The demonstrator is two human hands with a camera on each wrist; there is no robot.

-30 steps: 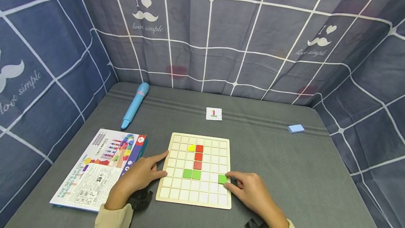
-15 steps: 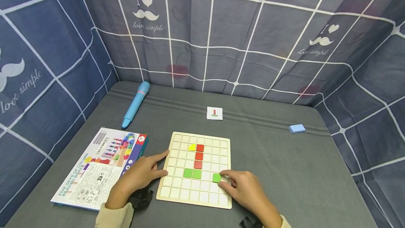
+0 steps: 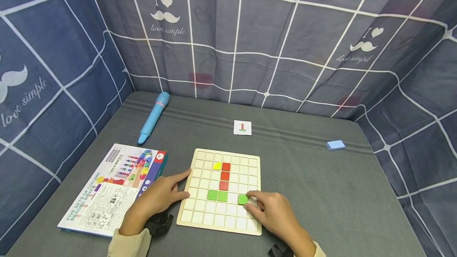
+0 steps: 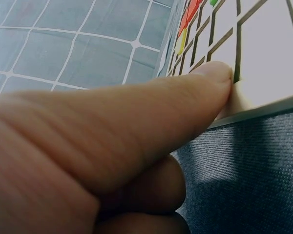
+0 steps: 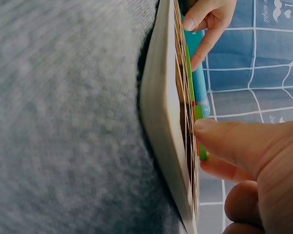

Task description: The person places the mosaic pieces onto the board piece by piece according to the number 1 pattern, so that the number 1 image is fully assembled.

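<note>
A pale wooden grid board (image 3: pixel 200 217) lies in the middle of the table. My right hand (image 3: pixel 273 211) pinches a green square tile (image 3: pixel 242 199) between thumb and index finger over the board's right part. In the right wrist view that tile (image 5: pixel 201 146) stands slightly proud of the board. With thumb and index finger stretched out, my left hand (image 3: pixel 160 195) touches the board's left edge; its thumb (image 4: pixel 185 97) presses at the rim. Set in the grid are three red tiles (image 3: pixel 224 175) in a column, a yellow piece (image 3: pixel 217 165) beside the top one, and two green tiles (image 3: pixel 217 195) lower down.
A small pattern card (image 3: pixel 242 127) lies behind the board, a light blue block (image 3: pixel 335 145) to the far right. Leftward are a printed box (image 3: pixel 110 193) and a blue microphone-shaped stick (image 3: pixel 153 118). Gridded curtains (image 3: pixel 214 31) enclose the table's back and sides.
My right hand has slid left across the board with the green tile, from the right edge column toward the two set green tiles. My left hand stays at the board's left edge.
</note>
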